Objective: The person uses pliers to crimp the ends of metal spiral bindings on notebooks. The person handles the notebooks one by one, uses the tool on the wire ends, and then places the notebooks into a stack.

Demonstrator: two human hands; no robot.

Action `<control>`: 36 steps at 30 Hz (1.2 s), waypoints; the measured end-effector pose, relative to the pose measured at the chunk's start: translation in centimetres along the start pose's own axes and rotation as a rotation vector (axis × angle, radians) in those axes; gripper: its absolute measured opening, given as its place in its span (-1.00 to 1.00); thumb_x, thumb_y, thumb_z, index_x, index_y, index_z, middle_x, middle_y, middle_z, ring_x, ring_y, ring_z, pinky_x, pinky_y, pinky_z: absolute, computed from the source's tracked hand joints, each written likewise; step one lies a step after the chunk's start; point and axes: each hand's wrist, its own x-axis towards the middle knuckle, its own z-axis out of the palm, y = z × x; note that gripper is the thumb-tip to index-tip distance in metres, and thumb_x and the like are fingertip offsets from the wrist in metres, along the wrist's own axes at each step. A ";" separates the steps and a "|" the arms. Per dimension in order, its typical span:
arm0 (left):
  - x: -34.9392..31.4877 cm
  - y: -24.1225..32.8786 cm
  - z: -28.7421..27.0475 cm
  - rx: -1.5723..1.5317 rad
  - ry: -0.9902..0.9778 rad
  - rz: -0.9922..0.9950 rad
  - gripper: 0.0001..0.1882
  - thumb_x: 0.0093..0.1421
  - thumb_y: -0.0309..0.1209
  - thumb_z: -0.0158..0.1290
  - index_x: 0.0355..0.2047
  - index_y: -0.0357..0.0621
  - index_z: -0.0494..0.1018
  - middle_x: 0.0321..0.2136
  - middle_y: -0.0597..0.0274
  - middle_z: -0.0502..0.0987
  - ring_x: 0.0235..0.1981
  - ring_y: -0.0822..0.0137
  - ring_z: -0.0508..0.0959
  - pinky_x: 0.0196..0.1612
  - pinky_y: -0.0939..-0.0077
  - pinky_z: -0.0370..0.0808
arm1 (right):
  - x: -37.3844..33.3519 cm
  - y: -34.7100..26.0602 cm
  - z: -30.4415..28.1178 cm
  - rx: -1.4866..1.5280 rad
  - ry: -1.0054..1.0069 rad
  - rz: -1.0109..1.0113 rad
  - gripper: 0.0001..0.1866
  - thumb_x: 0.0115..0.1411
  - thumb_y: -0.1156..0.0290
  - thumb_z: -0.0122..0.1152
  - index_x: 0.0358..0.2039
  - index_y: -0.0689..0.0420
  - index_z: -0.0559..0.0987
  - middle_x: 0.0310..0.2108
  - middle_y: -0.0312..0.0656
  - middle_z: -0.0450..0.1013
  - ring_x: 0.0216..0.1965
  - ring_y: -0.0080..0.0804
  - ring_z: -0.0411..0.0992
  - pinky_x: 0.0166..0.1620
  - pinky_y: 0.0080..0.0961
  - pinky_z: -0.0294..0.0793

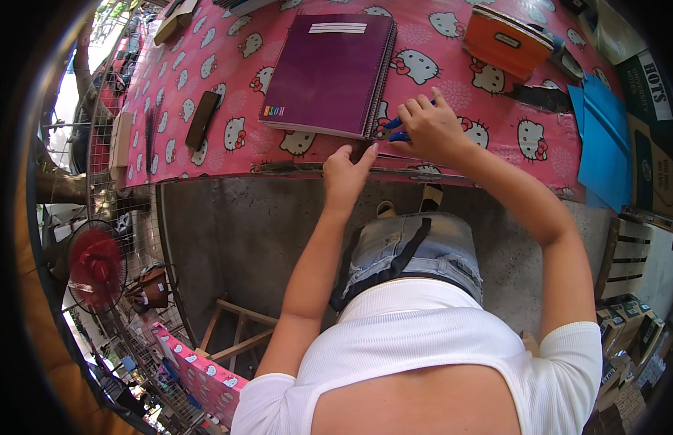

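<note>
A purple spiral notebook [325, 72] lies closed on the pink patterned table cover, its coil along the right side; it may be the top of a stack. My right hand [430, 130] is closed round a tool with two blue handles [399, 136], which looks like pliers. The tool's head points at the lower end of the coil, where its tip is too small to make out. At the table's near edge, just below that corner, is my left hand [346, 177]. Its thumb and forefinger are apart, close to the notebook's bottom edge, with nothing visible between them.
A dark phone [202, 121] lies left of the notebook. An orange wallet-like case [507, 42] stands at the far right, near a roll of tape [568, 64]. Blue sheets [603, 141] hang by the right edge beside cardboard boxes [654, 170]. A red fan [97, 266] stands lower left.
</note>
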 end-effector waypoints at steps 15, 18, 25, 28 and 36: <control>-0.6 0.5 0.1 -0.022 0.036 -0.007 -0.63 0.11 -0.18 0.19 -0.42 -0.33 0.50 -0.58 0.16 0.56 -0.57 0.47 0.55 -0.48 0.56 0.50 | -0.7 1.0 0.5 0.003 -0.036 -0.007 -0.45 -0.04 -0.12 0.25 -0.37 0.19 0.51 -0.38 -0.15 0.46 -0.30 -0.22 0.44 -0.12 -0.28 0.38; -0.9 1.8 0.2 0.123 0.089 0.078 -0.60 0.06 -0.17 0.23 -0.40 -0.34 0.51 -0.55 0.07 0.58 -0.52 0.34 0.58 -0.39 0.46 0.51 | -0.3 0.4 1.0 -0.015 -0.049 -0.012 -0.45 -0.06 -0.11 0.26 -0.36 0.18 0.50 -0.35 -0.16 0.44 -0.27 -0.24 0.42 -0.16 -0.31 0.36; -1.2 1.3 0.6 0.088 0.157 0.215 -0.61 0.02 -0.19 0.25 -0.32 -0.33 0.55 -0.47 -0.02 0.61 -0.42 0.23 0.62 -0.26 0.41 0.50 | 0.0 0.2 0.7 0.029 -0.214 0.015 -0.46 -0.07 -0.10 0.27 -0.35 0.16 0.49 -0.35 -0.16 0.42 -0.26 -0.26 0.40 -0.15 -0.32 0.35; -1.2 1.2 0.7 0.055 0.151 0.219 -0.63 0.04 -0.22 0.23 -0.34 -0.34 0.56 -0.49 -0.03 0.60 -0.43 0.24 0.62 -0.28 0.41 0.50 | -0.2 0.6 1.3 -0.051 0.039 -0.089 -0.50 -0.08 -0.11 0.26 -0.44 0.12 0.52 -0.44 -0.22 0.41 -0.35 -0.31 0.39 -0.24 -0.36 0.33; -1.0 0.0 0.7 0.094 0.170 0.277 -0.64 0.06 -0.22 0.20 -0.33 -0.33 0.56 -0.52 -0.04 0.59 -0.47 0.23 0.61 -0.34 0.39 0.48 | 1.0 -0.9 -0.7 0.198 -0.524 0.185 -0.48 -0.01 -0.10 0.23 -0.44 0.20 0.53 -0.46 -0.16 0.45 -0.36 -0.26 0.44 -0.15 -0.42 0.42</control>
